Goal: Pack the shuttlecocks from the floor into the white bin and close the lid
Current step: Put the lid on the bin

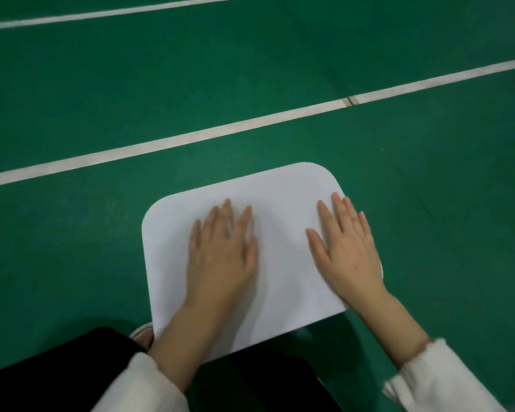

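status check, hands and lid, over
Left hand and right hand flat, pressing white lid. Lid covers bin. No shuttlecocks visible on green floor. Nothing obstructing.

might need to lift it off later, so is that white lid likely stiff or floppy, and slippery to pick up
Probably stiff: the white lid lies flat under the left hand and right hand, both pressed flat, with no visible sag. Likely slippery: its top looks smooth and plain, no handle in view, so lifting by an edge seems easier.

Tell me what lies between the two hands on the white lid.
Only bare white lid lies between the left hand and the right hand, shown in the head view.
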`<act>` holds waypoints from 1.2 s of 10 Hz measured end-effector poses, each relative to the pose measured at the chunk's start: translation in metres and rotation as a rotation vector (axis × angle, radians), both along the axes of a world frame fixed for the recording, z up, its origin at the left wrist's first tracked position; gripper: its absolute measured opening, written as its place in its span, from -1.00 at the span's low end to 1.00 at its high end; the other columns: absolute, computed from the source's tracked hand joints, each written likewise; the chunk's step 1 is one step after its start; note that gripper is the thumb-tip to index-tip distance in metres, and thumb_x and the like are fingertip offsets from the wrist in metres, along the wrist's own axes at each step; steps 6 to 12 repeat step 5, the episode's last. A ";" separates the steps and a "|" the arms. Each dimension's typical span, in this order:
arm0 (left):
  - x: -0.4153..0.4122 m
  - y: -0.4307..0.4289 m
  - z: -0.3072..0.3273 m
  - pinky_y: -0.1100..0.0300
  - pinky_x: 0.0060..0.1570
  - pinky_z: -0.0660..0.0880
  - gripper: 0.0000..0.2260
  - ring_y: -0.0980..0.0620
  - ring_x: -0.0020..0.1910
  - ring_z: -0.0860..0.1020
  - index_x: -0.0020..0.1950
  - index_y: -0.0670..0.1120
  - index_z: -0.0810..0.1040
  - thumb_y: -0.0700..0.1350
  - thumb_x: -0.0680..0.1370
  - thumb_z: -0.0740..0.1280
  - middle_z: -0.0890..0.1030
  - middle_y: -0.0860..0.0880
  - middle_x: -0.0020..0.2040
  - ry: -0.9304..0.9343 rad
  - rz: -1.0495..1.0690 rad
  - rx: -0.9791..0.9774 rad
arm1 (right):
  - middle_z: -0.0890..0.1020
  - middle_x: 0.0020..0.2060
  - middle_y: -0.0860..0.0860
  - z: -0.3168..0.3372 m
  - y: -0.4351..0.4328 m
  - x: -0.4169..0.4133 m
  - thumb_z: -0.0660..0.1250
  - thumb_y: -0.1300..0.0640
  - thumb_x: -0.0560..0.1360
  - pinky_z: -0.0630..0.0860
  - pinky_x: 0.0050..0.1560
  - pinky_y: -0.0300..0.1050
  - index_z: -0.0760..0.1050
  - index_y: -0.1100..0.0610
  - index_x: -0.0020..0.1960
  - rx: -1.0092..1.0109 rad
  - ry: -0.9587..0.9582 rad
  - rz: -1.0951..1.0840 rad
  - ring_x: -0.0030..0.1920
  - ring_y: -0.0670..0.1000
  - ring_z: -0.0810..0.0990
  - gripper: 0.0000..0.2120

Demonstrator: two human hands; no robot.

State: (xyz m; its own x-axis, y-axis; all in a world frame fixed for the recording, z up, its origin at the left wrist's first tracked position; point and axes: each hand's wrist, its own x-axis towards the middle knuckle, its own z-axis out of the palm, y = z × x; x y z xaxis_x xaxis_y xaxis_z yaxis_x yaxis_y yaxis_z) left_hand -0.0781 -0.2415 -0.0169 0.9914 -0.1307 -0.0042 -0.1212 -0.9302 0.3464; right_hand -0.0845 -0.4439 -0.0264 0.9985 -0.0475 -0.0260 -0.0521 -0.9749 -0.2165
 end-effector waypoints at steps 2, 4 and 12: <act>-0.026 -0.020 -0.026 -0.07 0.41 -0.17 -0.45 -0.07 0.52 -0.08 0.51 0.10 0.05 0.21 0.54 -0.08 -0.01 -0.06 0.54 0.033 -0.035 0.144 | 0.08 0.52 0.06 -0.007 0.002 0.005 -0.02 -0.13 0.56 -0.14 0.48 -0.04 0.12 0.06 0.49 -0.030 -0.014 -0.012 0.53 0.03 -0.03 -0.45; -0.025 -0.021 -0.014 -0.07 0.43 -0.21 -0.44 -0.06 0.51 -0.14 0.52 0.11 -0.02 0.23 0.53 -0.14 -0.08 -0.05 0.55 0.107 -0.061 0.129 | 0.10 0.51 0.12 0.003 0.007 0.006 -0.11 -0.14 0.54 -0.09 0.49 0.06 0.12 0.11 0.49 -0.028 0.033 -0.003 0.52 0.10 0.00 -0.41; -0.010 -0.012 0.008 -0.02 0.43 -0.03 -0.49 -0.06 0.51 -0.05 0.51 0.09 0.01 0.17 0.58 -0.06 -0.02 -0.06 0.54 0.192 -0.110 0.140 | 0.19 0.47 0.16 0.025 0.015 0.014 0.05 -0.01 0.57 0.06 0.45 0.09 0.25 0.16 0.40 -0.082 0.100 -0.003 0.47 0.13 0.15 -0.55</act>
